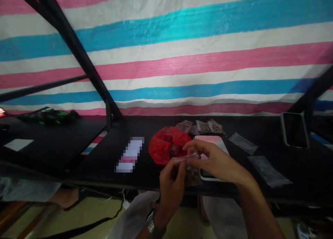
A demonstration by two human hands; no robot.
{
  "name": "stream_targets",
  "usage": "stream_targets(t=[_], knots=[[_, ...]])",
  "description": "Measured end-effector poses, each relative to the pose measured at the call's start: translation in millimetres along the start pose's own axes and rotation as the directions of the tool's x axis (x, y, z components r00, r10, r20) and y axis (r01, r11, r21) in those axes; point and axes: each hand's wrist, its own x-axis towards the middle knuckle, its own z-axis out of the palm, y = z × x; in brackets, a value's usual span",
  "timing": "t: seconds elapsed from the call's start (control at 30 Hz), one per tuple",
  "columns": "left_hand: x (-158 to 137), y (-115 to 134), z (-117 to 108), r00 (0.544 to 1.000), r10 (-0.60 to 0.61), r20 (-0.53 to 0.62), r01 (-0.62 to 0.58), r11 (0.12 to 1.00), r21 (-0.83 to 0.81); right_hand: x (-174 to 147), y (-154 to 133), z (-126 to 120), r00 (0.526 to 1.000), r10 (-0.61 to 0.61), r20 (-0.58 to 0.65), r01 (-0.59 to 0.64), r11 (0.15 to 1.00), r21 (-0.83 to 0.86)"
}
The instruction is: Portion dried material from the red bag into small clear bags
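Head view: both hands low in the middle, above the near edge of the black worktop.
Left hand: fingers pressed together on the lower part of a small clear bag with brown content.
Right hand: fingers pinching the top strip of the same bag.
Just behind: red plastic bag, open, dark pieces inside.
Under right hand: pink scale.
Further back: filled small bags in a row.
Right side: empty clear bags, flat, apart.
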Motion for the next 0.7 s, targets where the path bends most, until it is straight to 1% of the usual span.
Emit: stream_targets(t=[0.07, 0.2, 0.3, 0.43, 0.5, 0.63, 0.7], knots=[[4.9, 0.6, -2.0, 0.999, -0.014, -0.046, 0.012, 0.999, -0.039, 3.3, 3.0, 5.3, 0.999, -0.009, -0.031, 0.009, 1.000, 0.010], [14.4, -2.6, -4.1, 0.994, -0.033, -0.101, 0.025, 0.997, -0.078, 10.0, 6.1, 12.3, 0.992, -0.015, -0.128, 0.028, 0.995, 0.096], [17.8, -4.6, -3.2, 0.992, -0.028, -0.121, 0.020, 0.997, -0.070, 13.3, 6.5, 15.1, 0.984, -0.031, -0.178, 0.050, 0.993, 0.106], [18.5, -4.3, -2.4, 0.988, 0.016, -0.151, -0.021, 0.999, -0.031, 13.8, 7.2, 16.9, 0.963, -0.074, -0.260, 0.104, 0.989, 0.105], [18.5, -4.5, -2.9, 0.988, 0.018, -0.156, -0.022, 0.999, -0.029, 13.2, 8.5, 17.3, 0.961, -0.081, -0.264, 0.113, 0.987, 0.111], [18.9, -7.1, -4.2, 0.984, -0.003, -0.176, -0.005, 0.999, -0.044, 13.1, 12.5, 18.1, 0.978, -0.048, -0.201, 0.074, 0.990, 0.123], [19.4, -8.7, -4.6, 0.986, -0.004, -0.165, -0.004, 0.999, -0.050, 14.0, 13.7, 19.2, 0.983, -0.032, -0.180, 0.058, 0.988, 0.141]])
